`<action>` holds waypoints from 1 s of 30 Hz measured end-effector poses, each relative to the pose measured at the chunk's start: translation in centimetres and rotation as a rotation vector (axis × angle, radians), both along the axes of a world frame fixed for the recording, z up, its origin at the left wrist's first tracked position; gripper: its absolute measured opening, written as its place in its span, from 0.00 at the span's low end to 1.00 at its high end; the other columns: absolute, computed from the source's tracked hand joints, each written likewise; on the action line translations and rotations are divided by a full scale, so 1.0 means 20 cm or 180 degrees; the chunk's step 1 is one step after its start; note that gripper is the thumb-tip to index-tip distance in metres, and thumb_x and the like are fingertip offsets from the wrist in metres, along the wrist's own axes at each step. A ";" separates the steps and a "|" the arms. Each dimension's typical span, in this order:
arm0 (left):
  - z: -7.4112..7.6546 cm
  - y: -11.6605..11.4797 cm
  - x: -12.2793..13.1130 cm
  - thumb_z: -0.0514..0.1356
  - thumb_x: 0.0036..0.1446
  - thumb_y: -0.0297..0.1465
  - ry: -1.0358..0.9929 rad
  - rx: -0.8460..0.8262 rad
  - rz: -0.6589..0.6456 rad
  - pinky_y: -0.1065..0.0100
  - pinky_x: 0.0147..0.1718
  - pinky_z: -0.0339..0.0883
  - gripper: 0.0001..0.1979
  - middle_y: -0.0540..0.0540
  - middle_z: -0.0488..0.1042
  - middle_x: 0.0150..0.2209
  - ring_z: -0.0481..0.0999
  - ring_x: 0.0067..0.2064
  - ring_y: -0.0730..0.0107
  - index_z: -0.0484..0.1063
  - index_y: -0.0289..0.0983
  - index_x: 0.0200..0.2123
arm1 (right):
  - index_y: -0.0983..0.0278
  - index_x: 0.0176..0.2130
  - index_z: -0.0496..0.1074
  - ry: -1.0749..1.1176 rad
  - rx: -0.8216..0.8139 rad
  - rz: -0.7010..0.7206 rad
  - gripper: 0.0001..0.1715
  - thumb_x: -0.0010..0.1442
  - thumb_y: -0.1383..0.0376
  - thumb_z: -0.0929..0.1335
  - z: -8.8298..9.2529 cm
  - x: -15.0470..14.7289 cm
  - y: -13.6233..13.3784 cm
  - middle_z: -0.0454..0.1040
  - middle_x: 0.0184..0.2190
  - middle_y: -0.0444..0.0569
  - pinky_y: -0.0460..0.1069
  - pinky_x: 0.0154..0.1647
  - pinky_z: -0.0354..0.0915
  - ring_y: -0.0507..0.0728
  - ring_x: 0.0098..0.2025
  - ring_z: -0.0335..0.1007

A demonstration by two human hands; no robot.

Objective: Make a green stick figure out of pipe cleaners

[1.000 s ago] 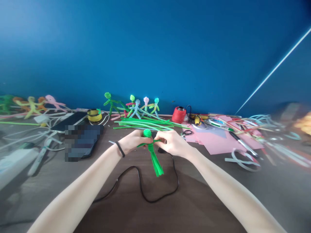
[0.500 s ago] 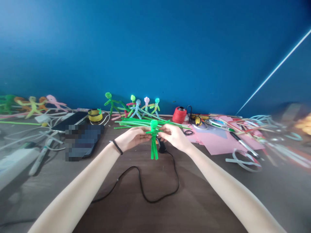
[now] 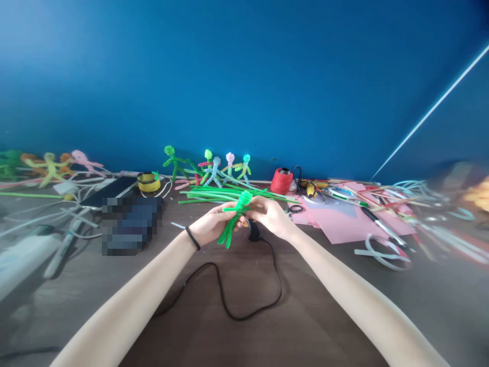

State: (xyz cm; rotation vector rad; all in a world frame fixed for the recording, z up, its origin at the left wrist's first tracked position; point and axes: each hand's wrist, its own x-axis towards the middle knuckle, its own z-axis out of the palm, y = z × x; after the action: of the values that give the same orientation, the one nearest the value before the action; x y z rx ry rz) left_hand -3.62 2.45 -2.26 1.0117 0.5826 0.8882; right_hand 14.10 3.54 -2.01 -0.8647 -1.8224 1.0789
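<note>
Between my two hands is a green pipe-cleaner figure (image 3: 244, 200) with a round coiled head, short arms and two legs hanging down to the left. My left hand (image 3: 212, 222), a dark band at its wrist, grips the figure's body from the left. From the right, my right hand (image 3: 269, 214) pinches it near the shoulder and arm; its fingertips are partly hidden behind the figure. Just beyond the hands lies a bundle of green pipe cleaners (image 3: 202, 193) on the brown table (image 3: 183, 336).
Several finished pipe-cleaner figures (image 3: 216, 171) stand along the blue wall. Phones (image 3: 133, 227) and cables lie left. A red spool (image 3: 282, 181), pink paper (image 3: 344, 224), a pen (image 3: 384, 228) and loose strips sit right. A black cable (image 3: 244, 319) curves across the front.
The green figure has tilted from upright, its legs swinging left and its head slightly right. My left hand has moved in closer beneath it, toward my right hand.
</note>
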 end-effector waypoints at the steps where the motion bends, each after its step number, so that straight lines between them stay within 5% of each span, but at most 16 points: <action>1: 0.00 0.00 0.00 0.61 0.45 0.28 0.0063 0.0072 0.0252 0.70 0.30 0.64 0.12 0.46 0.73 0.27 0.72 0.29 0.72 0.68 0.35 0.36 | 0.64 0.35 0.66 -0.0025 0.0102 -0.0194 0.10 0.50 0.63 0.65 -0.01 0.01 0.02 0.73 0.34 0.47 0.49 0.37 0.65 0.54 0.36 0.70; 6: -0.05 0.03 0.02 0.62 0.42 0.32 0.0646 0.0976 0.1897 0.70 0.26 0.65 0.15 0.51 0.71 0.26 0.72 0.27 0.71 0.64 0.37 0.36 | 0.64 0.35 0.66 -0.0219 0.0447 -0.1071 0.09 0.53 0.63 0.62 -0.08 0.08 0.11 0.73 0.33 0.48 0.51 0.38 0.64 0.54 0.35 0.69; 10: -0.13 0.05 0.01 0.61 0.42 0.33 0.1383 0.1631 0.2730 0.70 0.29 0.65 0.14 0.53 0.67 0.25 0.72 0.27 0.72 0.63 0.39 0.34 | 0.65 0.33 0.67 -0.0480 0.0681 -0.1504 0.08 0.51 0.66 0.62 -0.14 0.14 0.16 0.73 0.31 0.49 0.50 0.36 0.64 0.54 0.32 0.68; 19: -0.20 0.11 -0.02 0.66 0.35 0.31 0.1087 0.1426 0.3087 0.74 0.27 0.61 0.19 0.55 0.62 0.24 0.68 0.26 0.77 0.56 0.39 0.26 | 0.66 0.34 0.68 -0.1073 0.0867 -0.1637 0.09 0.51 0.69 0.60 -0.19 0.14 0.25 0.73 0.32 0.49 0.50 0.35 0.63 0.53 0.28 0.66; 30: -0.22 0.13 -0.03 0.64 0.38 0.29 0.0352 0.0969 0.2888 0.73 0.28 0.63 0.16 0.55 0.65 0.23 0.71 0.26 0.77 0.58 0.37 0.26 | 0.65 0.31 0.71 -0.1884 0.0971 -0.1228 0.10 0.48 0.74 0.64 -0.18 -0.06 0.52 0.72 0.35 0.52 0.51 0.43 0.57 0.58 0.40 0.63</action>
State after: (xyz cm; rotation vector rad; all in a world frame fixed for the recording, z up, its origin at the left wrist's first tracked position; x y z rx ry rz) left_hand -4.28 5.12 -6.66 1.0715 1.0556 1.7652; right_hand 12.87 13.89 -5.53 -1.3699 -2.0924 0.2982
